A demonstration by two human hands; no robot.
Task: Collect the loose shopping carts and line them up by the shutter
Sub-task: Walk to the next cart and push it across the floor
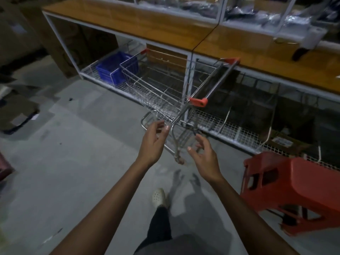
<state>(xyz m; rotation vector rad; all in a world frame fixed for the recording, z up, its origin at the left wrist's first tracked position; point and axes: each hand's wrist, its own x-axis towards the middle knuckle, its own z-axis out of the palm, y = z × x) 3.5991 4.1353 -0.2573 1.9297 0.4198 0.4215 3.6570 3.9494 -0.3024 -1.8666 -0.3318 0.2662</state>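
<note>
A small wire shopping cart (156, 85) with red handle ends stands on the grey floor against the low shelf unit, its handle bar (217, 81) slanting up to the right. My left hand (153, 142) reaches out below the cart's lower frame with relaxed, slightly curled fingers and holds nothing. My right hand (204, 157) is beside it, fingers spread and empty, just short of the cart's rear legs. Neither hand touches the cart. No shutter is in view.
A long wooden-topped shelf unit (165, 26) with a white wire lower rack runs across the back, holding a blue crate (114, 69). An overturned red plastic stool (290, 192) lies at the right. Flattened cardboard (16, 111) lies at the left. My shoe (159, 196) is on the floor.
</note>
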